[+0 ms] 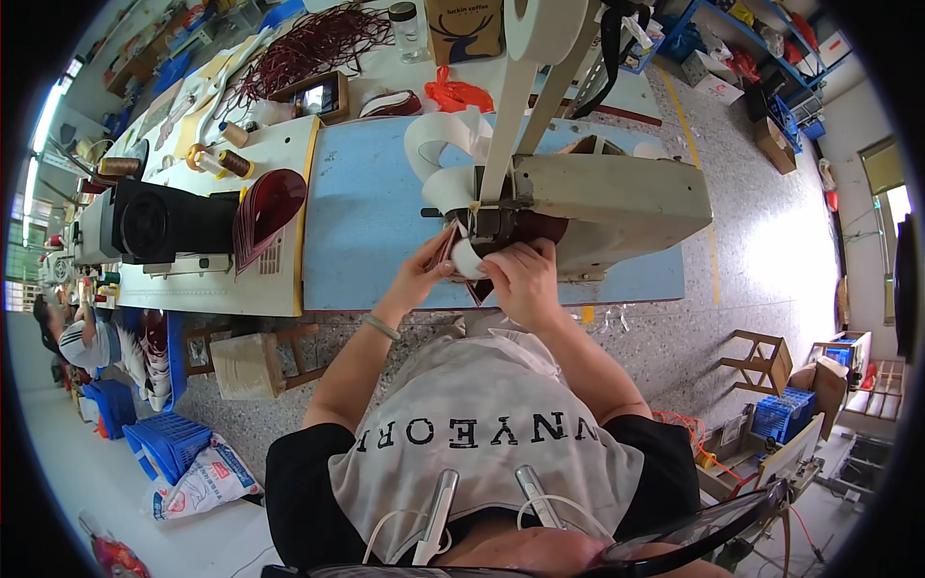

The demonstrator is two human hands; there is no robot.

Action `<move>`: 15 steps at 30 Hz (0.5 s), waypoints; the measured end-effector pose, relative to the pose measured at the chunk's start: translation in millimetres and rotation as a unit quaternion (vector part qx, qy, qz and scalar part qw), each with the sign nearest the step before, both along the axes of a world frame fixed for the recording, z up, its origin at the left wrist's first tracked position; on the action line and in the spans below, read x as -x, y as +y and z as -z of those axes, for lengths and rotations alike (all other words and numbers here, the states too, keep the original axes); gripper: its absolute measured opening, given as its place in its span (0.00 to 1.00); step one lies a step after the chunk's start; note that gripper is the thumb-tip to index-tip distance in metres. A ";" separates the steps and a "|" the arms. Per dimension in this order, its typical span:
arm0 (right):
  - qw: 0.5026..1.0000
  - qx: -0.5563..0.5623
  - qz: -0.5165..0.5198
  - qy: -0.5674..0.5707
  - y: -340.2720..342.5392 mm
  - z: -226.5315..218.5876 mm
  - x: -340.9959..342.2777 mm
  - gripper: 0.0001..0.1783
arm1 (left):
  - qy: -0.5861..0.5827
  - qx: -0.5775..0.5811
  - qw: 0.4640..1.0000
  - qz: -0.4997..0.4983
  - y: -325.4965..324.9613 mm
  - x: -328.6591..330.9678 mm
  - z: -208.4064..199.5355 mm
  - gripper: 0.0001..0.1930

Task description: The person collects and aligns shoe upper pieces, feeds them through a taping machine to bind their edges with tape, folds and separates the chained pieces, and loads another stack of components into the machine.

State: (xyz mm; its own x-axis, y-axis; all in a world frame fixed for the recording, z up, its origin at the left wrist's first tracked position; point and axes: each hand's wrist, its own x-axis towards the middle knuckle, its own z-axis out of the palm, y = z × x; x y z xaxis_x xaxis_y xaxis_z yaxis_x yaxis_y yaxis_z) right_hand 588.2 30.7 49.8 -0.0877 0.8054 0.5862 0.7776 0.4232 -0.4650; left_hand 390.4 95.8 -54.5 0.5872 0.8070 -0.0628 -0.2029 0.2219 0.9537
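Note:
My left hand [424, 273], with a pale bangle on its wrist, pinches the left edge of a dark red leather-like piece [479, 291] with pale edges. Curled fingers of my right hand [525, 281] press on the same work from the right, and partly cover it. Between the hands a rounded white part [467, 258] shows; I cannot tell whether it belongs to the piece or the machine. Both hands are right under the dark head [493, 223] of a beige machine [607, 188]. White tape [498, 135] runs down into that head from a roll [546, 29] above.
The machine stands on a blue tabletop [356, 212]. To the left are a black sewing machine [149, 217], curved dark red pieces [273, 214] and thread spools [234, 164]. Farther back lie red cords [313, 48], a jar [405, 34] and a red plastic bag [456, 91]. Another person [85, 337] sits far left.

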 end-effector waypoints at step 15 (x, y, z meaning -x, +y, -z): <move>0.983 0.041 -0.177 -0.002 5.3 -48.0 -28.3 0.08 | 0.346 -0.501 0.756 0.240 84.5 3.6 -147.7 0.08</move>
State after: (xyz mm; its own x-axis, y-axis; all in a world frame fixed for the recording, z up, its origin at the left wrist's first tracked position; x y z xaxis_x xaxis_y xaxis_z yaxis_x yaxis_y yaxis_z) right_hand 616.6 36.0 97.8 -0.3734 0.7686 0.5195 0.5905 0.6288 -0.5059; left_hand 386.8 180.3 93.2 0.9338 0.3576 0.0122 0.2967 -0.7930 0.5321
